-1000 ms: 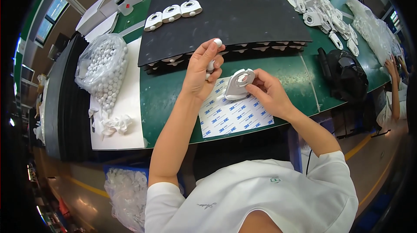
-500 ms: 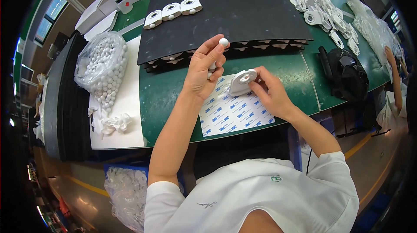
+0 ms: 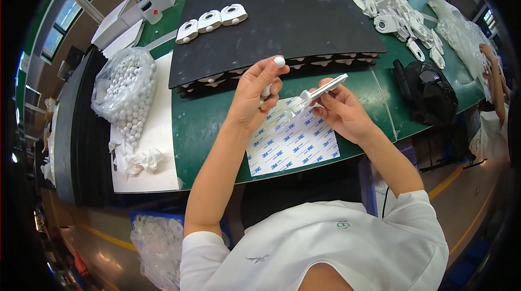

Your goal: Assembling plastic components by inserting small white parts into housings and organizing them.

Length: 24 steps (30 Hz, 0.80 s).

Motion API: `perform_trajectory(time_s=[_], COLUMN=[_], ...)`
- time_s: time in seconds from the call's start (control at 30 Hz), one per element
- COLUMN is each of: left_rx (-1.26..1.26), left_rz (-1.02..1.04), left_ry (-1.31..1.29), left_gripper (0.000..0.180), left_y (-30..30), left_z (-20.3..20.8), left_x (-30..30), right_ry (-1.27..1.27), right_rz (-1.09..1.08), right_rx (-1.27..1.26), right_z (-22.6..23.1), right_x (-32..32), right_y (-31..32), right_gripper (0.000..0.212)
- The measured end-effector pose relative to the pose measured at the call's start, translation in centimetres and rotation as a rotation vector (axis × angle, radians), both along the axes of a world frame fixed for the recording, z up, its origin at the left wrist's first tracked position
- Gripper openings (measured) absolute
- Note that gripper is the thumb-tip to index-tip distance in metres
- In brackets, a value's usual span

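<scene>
My left hand [image 3: 252, 96] is closed, pinching a small white ball [image 3: 279, 61] between thumb and forefinger. More white balls [image 3: 265, 92] sit under its curled fingers. In my right hand [image 3: 347, 112] is a flat white plastic part [image 3: 325, 89], gripped near its edge and turned so its thin side shows. The part is above a white sheet with blue print [image 3: 293, 142] on the green table. Ball and part are apart. Three finished-looking white parts with round holes [image 3: 209, 21], each with a ball at its front edge, stand in a row on a black board [image 3: 282, 14].
A clear bag of white balls [image 3: 127, 87] lies open at left, beside crumpled white tissue [image 3: 142, 161]. Loose white parts [image 3: 399, 14] are heaped at the far right, near a black bag-like item [image 3: 426, 93]. Another person's arm [image 3: 491, 71] shows at the right edge.
My right hand has tilted the white part from showing its holed face to nearly edge-on. My left hand, still pinching the ball, has come slightly nearer to me.
</scene>
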<state>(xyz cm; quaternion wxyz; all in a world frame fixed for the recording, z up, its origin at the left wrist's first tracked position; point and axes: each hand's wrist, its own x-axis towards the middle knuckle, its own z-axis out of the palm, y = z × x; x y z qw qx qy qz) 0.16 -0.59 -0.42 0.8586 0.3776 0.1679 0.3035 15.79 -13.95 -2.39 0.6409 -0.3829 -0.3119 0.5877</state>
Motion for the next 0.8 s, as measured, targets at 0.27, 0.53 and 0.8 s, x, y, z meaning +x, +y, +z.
perform_trajectory(time_s=[0.27, 0.53, 0.8], left_rx=[0.088, -0.002, 0.056], left_rz=[-0.035, -0.039, -0.008], left_ry=[0.039, 0.09, 0.11], left_gripper=[0.029, 0.026, 0.028], left_y=[-0.4, -0.5, -0.5], left_z=[0.1, 0.4, 0.2], left_x=[0.1, 0.1, 0.1], right_ry=[0.129, -1.334, -1.464], right_rz=[0.056, -0.246, -0.238], right_rx=[0.119, 0.826, 0.973], right_z=[1.1, 4.0, 4.3], right_x=[1.5, 4.0, 3.6], right_y=[0.6, 1.5, 2.4], right_gripper=[0.021, 0.023, 0.023])
